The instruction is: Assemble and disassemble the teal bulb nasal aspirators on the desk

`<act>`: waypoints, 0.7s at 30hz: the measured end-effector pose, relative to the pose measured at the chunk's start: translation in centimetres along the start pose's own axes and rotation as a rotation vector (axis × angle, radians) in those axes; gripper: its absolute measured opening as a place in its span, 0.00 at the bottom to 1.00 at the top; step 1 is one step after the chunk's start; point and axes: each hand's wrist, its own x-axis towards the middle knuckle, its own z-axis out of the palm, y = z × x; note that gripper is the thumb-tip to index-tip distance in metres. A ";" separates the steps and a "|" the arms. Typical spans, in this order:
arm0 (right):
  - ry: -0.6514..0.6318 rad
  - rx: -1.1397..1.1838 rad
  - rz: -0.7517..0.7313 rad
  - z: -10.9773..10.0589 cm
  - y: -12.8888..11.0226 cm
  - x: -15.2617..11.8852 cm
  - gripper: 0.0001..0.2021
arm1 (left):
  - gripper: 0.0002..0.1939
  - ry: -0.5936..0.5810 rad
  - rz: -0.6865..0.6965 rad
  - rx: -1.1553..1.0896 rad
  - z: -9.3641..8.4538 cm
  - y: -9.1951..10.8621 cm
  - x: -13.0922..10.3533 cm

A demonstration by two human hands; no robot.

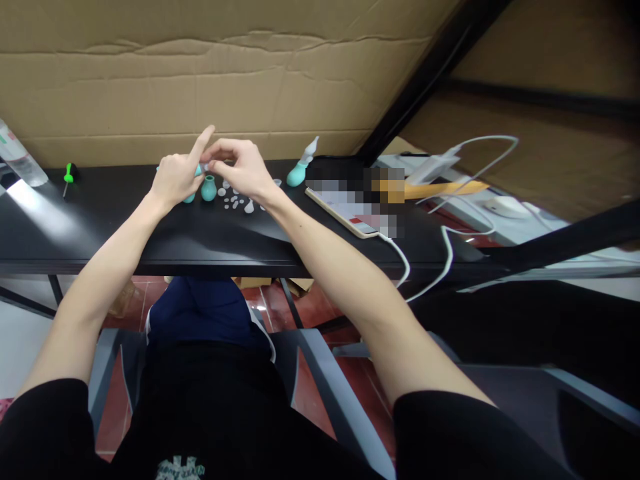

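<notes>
My left hand (pixel 174 179) is closed round a teal rubber bulb (pixel 199 169), its index finger stretched out. At the bulb's mouth, my right hand (pixel 244 167) pinches a small whitish translucent piece (pixel 206 167); its exact shape is partly hidden by the fingers. Below the hands, an open-mouthed teal bulb (pixel 209 189) stands on the black table, with part of another teal bulb (pixel 189 198) beside it under my left hand. Small white translucent parts (pixel 234 201) lie scattered under my right hand. Farther right is an assembled bulb nasal aspirator (pixel 302 165) with a clear tip.
A phone (pixel 345 213) with a white cable (pixel 403 257) lies to the right on the black table (pixel 100 233). A green-and-black screwdriver (pixel 69 175) and a clear bottle (pixel 23 157) are at the left. A cardboard wall (pixel 200 80) rises behind the table.
</notes>
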 end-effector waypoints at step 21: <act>0.018 -0.001 0.022 0.7 0.9 0.1 0.26 | 0.40 0.020 -0.047 -0.071 0.2 -0.1 0.0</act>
